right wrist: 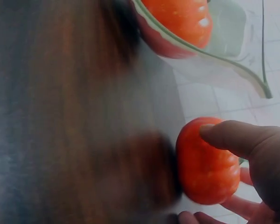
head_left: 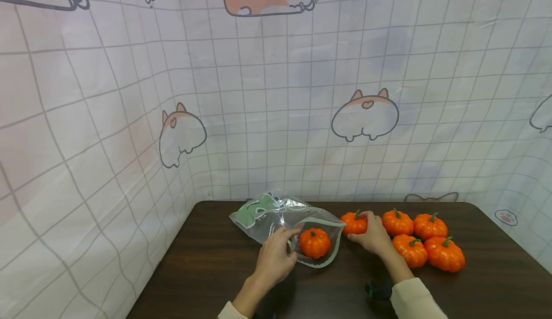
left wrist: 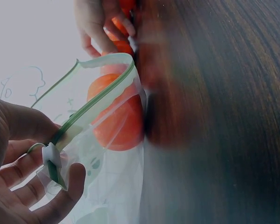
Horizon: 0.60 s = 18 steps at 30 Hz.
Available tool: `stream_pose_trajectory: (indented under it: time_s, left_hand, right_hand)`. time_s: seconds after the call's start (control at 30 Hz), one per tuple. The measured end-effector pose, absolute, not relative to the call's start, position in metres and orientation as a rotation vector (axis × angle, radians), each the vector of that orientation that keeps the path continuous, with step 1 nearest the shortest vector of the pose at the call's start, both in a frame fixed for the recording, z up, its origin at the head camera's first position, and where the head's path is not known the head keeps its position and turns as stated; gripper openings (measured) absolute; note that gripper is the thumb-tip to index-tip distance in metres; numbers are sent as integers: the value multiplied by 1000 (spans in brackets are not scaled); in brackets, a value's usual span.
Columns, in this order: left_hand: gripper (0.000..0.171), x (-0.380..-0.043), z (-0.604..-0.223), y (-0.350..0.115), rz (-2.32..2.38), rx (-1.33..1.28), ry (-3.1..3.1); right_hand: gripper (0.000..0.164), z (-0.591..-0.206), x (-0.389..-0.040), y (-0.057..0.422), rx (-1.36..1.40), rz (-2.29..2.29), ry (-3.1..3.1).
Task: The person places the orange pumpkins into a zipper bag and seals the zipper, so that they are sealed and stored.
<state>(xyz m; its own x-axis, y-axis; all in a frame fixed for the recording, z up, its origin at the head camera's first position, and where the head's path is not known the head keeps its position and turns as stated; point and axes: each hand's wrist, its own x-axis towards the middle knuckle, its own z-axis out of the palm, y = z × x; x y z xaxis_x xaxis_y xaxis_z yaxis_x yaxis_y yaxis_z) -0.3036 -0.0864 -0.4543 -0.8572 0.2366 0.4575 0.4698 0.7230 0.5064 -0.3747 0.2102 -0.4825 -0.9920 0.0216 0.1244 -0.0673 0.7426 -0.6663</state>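
Observation:
A clear zip bag [head_left: 276, 221] with a green-edged mouth lies on the table, its opening facing right. One small orange pumpkin [head_left: 315, 243] sits inside it, near the mouth. My left hand [head_left: 276, 257] holds the left side of the mouth; in the left wrist view, its fingers [left wrist: 74, 182] curl about the corner with the white slider [left wrist: 51, 155]. Just right of the bag, my right hand [head_left: 373, 235] grips a second pumpkin [right wrist: 207, 163], thumb on one side and fingers around the other. That pumpkin is at table level; contact cannot be told.
Several more orange pumpkins [head_left: 445, 254] with green stems stand grouped to the right of my right hand. The dark wooden table [head_left: 207, 261] meets a pale grid-patterned cloth [head_left: 276, 156] at the back and sides. A dark band [head_left: 378, 290] is at my right wrist.

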Motion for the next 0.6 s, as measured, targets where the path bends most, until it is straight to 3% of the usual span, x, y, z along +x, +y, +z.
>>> stream_pose_trajectory:
  time_s: [0.6]
  left_hand:
    - [53,-304,-454,-87,-916,-541,-2564]
  right_hand:
    - [70,-496,-368,211,53,1099,-2770]
